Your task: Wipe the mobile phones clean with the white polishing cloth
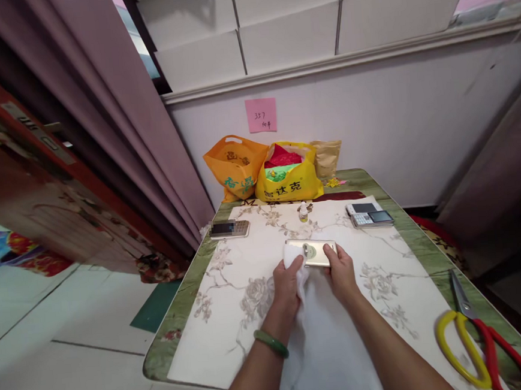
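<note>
A gold-coloured smartphone [316, 259] is held over the middle of the table, its back facing up with a round greenish mark on it. My right hand [342, 272] grips its right end, thumb on top. Over its left end lies a white cloth [293, 253], pinched by my left hand [287, 280], which has a green bangle on the wrist. The cloth hangs down toward the table's front edge, where a zigzag-cut border shows. Beyond the phone stands a small clear bottle [303, 213].
Another phone [229, 229] lies at the left, and more phones [372, 217] at the right. Scissors [464, 317] with yellow and red handles rest at the right edge. An orange bag [238, 169], a yellow bag [289, 184] and a brown paper pouch [327, 158] stand against the wall.
</note>
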The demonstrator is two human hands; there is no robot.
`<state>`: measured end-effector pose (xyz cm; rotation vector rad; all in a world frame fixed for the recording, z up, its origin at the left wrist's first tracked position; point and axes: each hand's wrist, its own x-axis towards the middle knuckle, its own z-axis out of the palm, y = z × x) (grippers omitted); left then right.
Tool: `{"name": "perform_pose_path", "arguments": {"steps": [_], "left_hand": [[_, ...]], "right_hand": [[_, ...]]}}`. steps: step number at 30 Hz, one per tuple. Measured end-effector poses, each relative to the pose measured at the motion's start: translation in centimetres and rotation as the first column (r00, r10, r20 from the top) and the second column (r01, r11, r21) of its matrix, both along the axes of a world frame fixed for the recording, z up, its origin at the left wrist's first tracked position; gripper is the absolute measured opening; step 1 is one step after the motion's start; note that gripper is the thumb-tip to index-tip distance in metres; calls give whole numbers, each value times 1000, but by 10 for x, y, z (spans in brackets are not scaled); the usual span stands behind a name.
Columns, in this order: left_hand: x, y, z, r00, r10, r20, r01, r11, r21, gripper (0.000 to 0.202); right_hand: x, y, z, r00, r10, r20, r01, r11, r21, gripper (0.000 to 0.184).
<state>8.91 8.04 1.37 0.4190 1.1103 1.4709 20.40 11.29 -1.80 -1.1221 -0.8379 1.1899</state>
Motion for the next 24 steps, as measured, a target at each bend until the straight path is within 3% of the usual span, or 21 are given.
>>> {"name": "perform_pose_path", "arguments": {"steps": [3,5,8,10,13,18,24], "left_hand": [[-3,2,4,996,86,15,-86,996,-6,46],[-13,9,14,986,166,13,-165,986,-12,44],[-27,22,28,977,210,-48,-210,978,-10,43],[-29,26,32,981,155,-112,-156,988,6,44],[-22,25,26,982,87,-165,-83,996,31,45],[-2,13,17,962,89,-257,-80,996,46,44],[14,-16,15,929,-36,-369,69,995,76,40]], "right_hand": [[-7,-6,4,999,29,-36,-30,999,-28,41],[-9,-10,8,989,151,-3,-151,988,28,40],[-10,-14,13,887,456,80,-461,886,60,36],[-10,-15,15,827,555,95,-560,828,35,39],[-12,-15,12,876,467,120,-472,881,22,47],[-14,-15,4,930,275,245,-305,948,91,47],[-9,-12,5,985,93,143,-101,994,50,48]]}}
